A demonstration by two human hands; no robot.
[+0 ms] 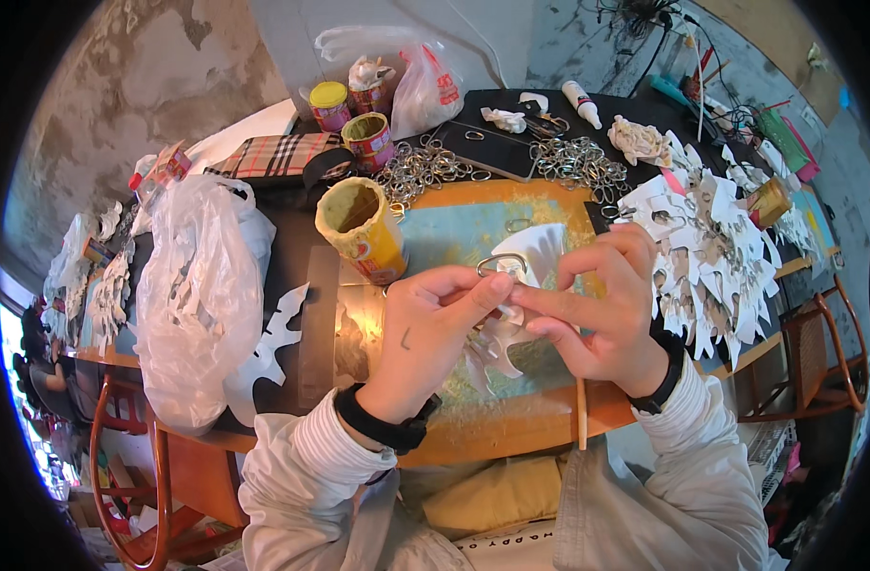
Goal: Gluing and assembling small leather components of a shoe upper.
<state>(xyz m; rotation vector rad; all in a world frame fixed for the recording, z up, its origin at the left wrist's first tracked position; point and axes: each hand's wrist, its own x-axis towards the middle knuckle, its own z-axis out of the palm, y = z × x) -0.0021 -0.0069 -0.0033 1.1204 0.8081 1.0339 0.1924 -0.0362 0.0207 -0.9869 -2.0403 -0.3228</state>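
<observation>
In front of my chest, my left hand [435, 324] pinches a white cut-out piece [535, 252] between thumb and fingers. A silver metal ring [503, 261] stands up from the piece at my left fingertips, with the material seeming to pass through it. My right hand [606, 300] meets the left, its index finger and thumb closed on the same piece. A ragged lower part of white material [492, 357] hangs below the hands. Fingers hide the spot where ring and piece meet. Left of them stands an open yellow can [385, 252] with a crusted rim.
A blue mat [435, 233] lies under my hands. Loose metal rings [578, 169] heap behind it, beside a phone [483, 149]. White cut-outs [701, 257] pile at right; a plastic bag [202, 295] stands left. A wooden stick [581, 414] juts over the front edge.
</observation>
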